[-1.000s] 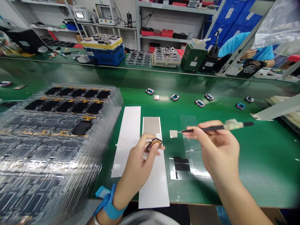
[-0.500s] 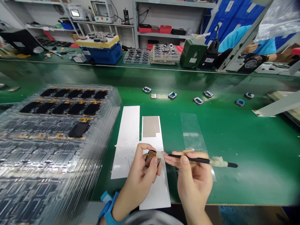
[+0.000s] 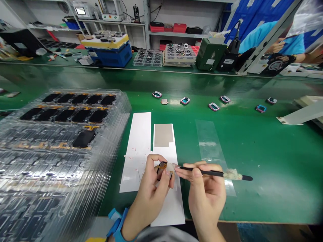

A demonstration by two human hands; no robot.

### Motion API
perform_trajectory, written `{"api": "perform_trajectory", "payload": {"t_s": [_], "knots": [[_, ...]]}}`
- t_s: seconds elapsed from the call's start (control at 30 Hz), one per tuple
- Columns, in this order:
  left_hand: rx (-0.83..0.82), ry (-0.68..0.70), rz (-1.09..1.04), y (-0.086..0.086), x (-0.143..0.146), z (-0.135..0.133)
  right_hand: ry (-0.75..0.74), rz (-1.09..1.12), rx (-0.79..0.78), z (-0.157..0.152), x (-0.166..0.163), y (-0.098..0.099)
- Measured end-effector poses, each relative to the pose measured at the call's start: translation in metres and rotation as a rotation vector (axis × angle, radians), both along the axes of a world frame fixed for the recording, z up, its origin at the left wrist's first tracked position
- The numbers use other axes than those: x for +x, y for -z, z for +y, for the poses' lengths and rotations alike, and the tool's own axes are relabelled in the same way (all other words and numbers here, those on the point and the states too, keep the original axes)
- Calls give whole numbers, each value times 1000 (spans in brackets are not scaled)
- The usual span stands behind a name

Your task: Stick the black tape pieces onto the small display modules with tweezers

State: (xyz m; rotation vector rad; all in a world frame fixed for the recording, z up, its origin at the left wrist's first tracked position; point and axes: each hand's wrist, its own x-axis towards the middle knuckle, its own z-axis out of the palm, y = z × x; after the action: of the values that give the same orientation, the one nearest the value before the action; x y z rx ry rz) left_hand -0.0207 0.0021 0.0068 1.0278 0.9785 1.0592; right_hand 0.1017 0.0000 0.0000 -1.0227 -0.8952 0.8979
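Observation:
My left hand [image 3: 151, 193] is closed around a small watch-sized display module [image 3: 162, 165] with a black rim and an orange-brown flex cable. Part of the module is hidden by the fingers. My right hand [image 3: 208, 190] grips black tweezers [image 3: 213, 173], whose shank has a pale, ragged wrapping. At the tweezer tips, a small whitish square piece [image 3: 170, 167] lies over the module's right part; whether it is stuck down I cannot tell. Under the hands is a white backing sheet [image 3: 168, 205] with a grey sheet [image 3: 163, 135] at its far end.
Stacked clear trays [image 3: 111, 148] with black display panels [image 3: 84, 138] fill the left. Another white strip [image 3: 138, 134] and a transparent film strip [image 3: 208, 134] lie on the green table. Several small frames [image 3: 185, 100] sit farther back. Across the ledge, a person in a blue sleeve [image 3: 259, 35] works.
My right hand and the tweezers have shifted slightly left. The whitish piece now covers more of the module's right part. My left hand stays nearly still; the camera view has moved slightly.

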Motion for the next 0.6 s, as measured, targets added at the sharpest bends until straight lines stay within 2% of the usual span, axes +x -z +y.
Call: {"api": "perform_trajectory", "payload": {"t_s": [0.2, 0.6], "knots": [[-29, -4, -8, -8, 0, -4, -23, -52, 27, -2, -1, 0], [1, 5, -5, -9, 1, -3, 17, -84, 112, -1, -3, -1]]}}
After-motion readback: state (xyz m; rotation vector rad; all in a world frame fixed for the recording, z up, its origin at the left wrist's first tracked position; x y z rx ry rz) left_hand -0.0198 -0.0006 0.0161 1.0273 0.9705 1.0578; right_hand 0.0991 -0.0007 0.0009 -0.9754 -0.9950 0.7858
